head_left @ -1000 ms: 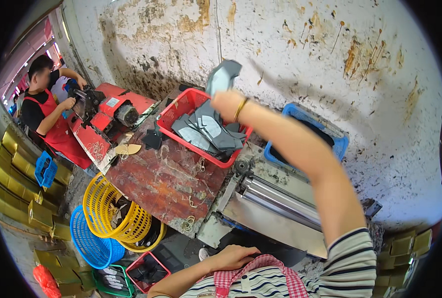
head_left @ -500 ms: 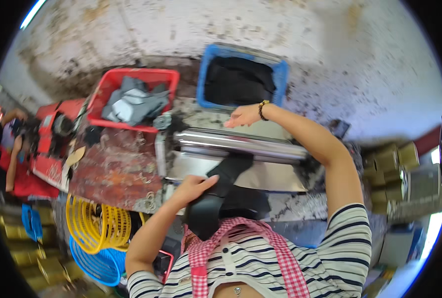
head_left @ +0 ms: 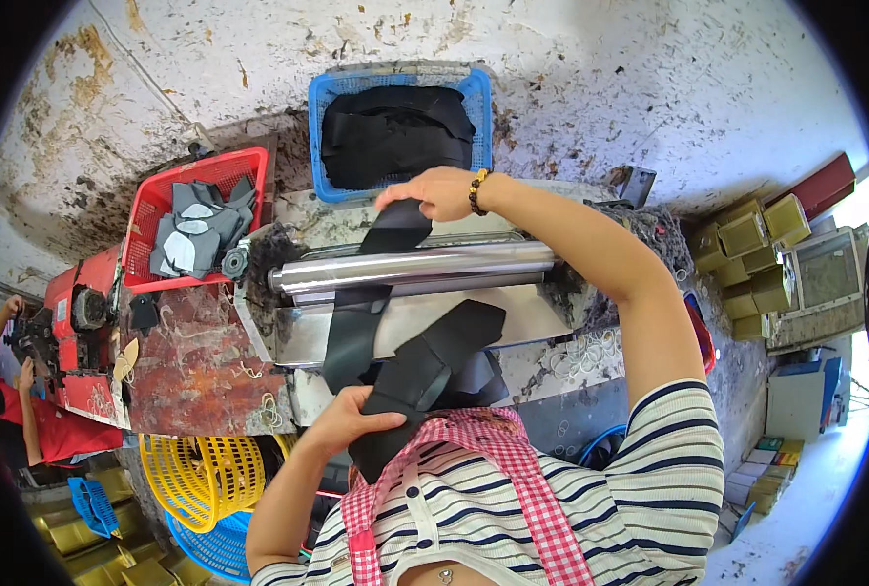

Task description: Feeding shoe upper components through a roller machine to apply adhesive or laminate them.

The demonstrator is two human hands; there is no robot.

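Note:
My left hand [head_left: 349,422] is closed on several flat black sheet pieces [head_left: 420,366], held against my apron at the near edge of the bench. A black strip [head_left: 354,337] passes between shiny metal rollers [head_left: 454,268]. Its near end lies over the metal plate [head_left: 530,314] in front of them, and its far end bends up behind them. There my right hand [head_left: 438,193], with a beaded bracelet at the wrist, pinches that far end. More black pieces [head_left: 483,379] rest at the bench edge, partly behind those in my left hand.
Behind the rollers stands a blue basket [head_left: 317,127] of black pieces. A red basket [head_left: 132,264] of grey pieces sits left. Below the bench are yellow [head_left: 176,479] and blue baskets [head_left: 210,547]. A person in red [head_left: 59,420] works at far left; cartons [head_left: 747,256] stand right.
The strip now extends through to the rollers' far side, where my right hand has taken hold of its end. My left hand has drawn back slightly with the black pieces. The view has shifted.

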